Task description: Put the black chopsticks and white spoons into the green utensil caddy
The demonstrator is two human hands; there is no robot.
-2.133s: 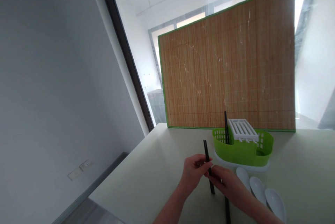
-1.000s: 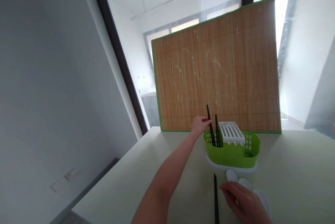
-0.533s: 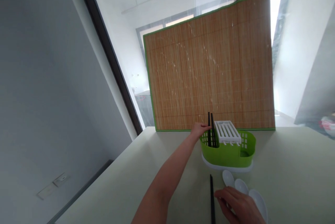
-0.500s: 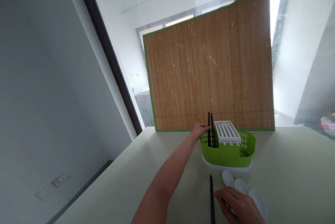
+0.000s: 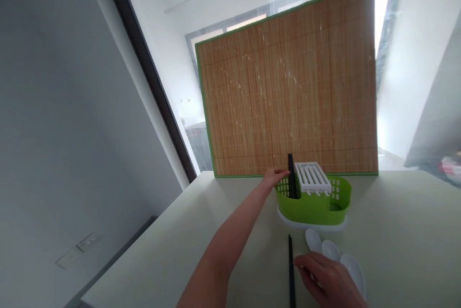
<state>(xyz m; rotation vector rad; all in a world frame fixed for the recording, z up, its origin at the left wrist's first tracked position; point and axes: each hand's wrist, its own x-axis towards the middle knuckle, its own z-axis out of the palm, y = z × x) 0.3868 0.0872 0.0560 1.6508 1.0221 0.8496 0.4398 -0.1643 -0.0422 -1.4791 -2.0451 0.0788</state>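
My left hand reaches to the left end of a green cutlery holder. Its thumb and fingers are closed at the black chopsticks, which stand upright in the left compartment. More black chopsticks lie on the table in front of the holder. Just to their right is my right hand, fingers curled together and no object visible in them. It partly covers several white spoons; the nearest spoon shows beside it, and another spoon lies closer to the holder.
A white slatted rack with small hooks sits across the holder's middle. The holder stands on a white base. Behind, a bamboo mat with green edging stands upright against the glass. Pale tabletop extends to the right.
The upright chopstick at my left fingertips has tilted right, against the others, so they now stand close together. My right hand has barely moved. The view has shifted slightly.
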